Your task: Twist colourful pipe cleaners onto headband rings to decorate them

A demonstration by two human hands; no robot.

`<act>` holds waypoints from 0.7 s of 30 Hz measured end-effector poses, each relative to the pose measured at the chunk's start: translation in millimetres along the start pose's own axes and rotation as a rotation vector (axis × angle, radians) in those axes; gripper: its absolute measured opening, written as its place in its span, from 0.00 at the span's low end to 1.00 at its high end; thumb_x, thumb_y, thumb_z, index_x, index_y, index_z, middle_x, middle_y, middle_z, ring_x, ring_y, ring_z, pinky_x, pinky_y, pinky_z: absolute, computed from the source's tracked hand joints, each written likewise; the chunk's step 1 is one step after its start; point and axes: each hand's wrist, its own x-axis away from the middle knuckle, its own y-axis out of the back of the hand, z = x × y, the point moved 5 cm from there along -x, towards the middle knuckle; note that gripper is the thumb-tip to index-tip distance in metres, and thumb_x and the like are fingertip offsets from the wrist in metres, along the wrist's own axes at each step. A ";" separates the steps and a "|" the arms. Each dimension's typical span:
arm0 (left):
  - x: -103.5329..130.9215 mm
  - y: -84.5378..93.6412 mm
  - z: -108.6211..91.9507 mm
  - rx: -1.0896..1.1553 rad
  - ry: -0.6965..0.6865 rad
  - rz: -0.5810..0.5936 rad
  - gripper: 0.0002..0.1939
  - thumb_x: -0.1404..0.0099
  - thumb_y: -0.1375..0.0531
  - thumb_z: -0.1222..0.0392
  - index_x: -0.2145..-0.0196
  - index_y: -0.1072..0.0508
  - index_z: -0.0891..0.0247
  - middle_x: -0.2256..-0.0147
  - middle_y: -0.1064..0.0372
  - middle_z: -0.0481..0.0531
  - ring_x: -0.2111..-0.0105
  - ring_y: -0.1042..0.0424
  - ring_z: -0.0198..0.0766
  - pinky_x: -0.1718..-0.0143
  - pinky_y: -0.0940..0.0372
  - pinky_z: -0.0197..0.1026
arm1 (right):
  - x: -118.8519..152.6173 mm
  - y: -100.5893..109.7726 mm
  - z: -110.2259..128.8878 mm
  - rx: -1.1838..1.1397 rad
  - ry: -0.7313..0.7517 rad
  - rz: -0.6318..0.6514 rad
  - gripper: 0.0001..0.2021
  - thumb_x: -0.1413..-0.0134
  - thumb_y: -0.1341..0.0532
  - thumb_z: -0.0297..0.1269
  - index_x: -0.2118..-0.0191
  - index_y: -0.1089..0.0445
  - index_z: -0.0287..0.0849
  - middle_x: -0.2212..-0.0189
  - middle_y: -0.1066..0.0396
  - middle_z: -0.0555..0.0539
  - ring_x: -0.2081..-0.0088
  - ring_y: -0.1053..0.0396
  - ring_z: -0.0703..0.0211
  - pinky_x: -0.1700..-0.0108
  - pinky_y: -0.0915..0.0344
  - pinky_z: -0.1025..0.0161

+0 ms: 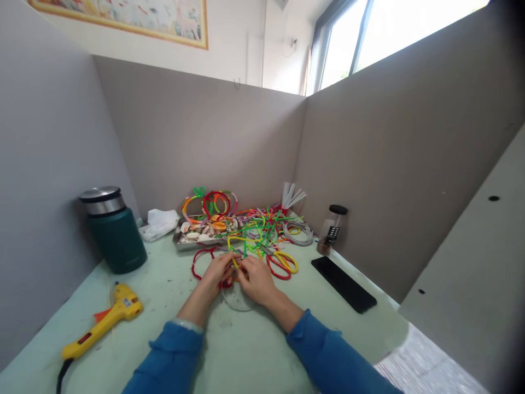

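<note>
In the head view, your left hand (pixel 220 270) closes its fingers on a yellow stem (pixel 235 262), which sits between your hands above the worktop (pixel 254 361); your right hand (pixel 256 278) curls in against it, but you cannot tell what its hidden fingertips grip. A thin grey hoop (pixel 238 310) hangs below them, so uneven tension could bend it or let the stem slip. The red hoop (pixel 193 267) just beside your left hand could snag on your fingers, and a sideways swing of your right hand might knock the scissors (pixel 285 267). Your left sleeve (pixel 170 353) could catch the glue gun (pixel 115 314) if that elbow drifts outward
</note>
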 end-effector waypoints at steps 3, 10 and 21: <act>0.2 0.7 -0.2 0.027 -0.024 -0.020 0.18 0.47 0.38 0.47 0.69 0.30 0.67 0.92 0.54 0.36 0.91 0.55 0.25 0.88 0.51 0.32 | 3.5 -6.9 3.6 -0.015 0.060 0.048 0.04 0.47 0.44 0.31 0.71 0.33 0.41 0.71 0.33 0.48 0.68 0.37 0.61 0.65 0.45 0.65; 3.8 -1.3 -4.7 0.035 -0.037 -0.025 0.18 0.50 0.35 0.49 0.75 0.32 0.67 0.92 0.54 0.37 0.91 0.56 0.24 0.88 0.53 0.32 | 2.5 -8.3 -1.1 -0.074 0.033 0.047 0.07 0.45 0.44 0.32 0.73 0.33 0.40 0.71 0.33 0.48 0.68 0.36 0.62 0.65 0.44 0.66; 0.2 -1.1 -2.1 -0.175 -0.082 -0.036 0.15 0.47 0.38 0.51 0.77 0.31 0.67 0.91 0.49 0.41 0.92 0.48 0.27 0.88 0.56 0.33 | -21.3 25.9 4.1 -0.054 -0.025 -0.120 0.10 0.42 0.46 0.36 0.59 0.30 0.41 0.63 0.32 0.42 0.58 0.37 0.54 0.55 0.44 0.60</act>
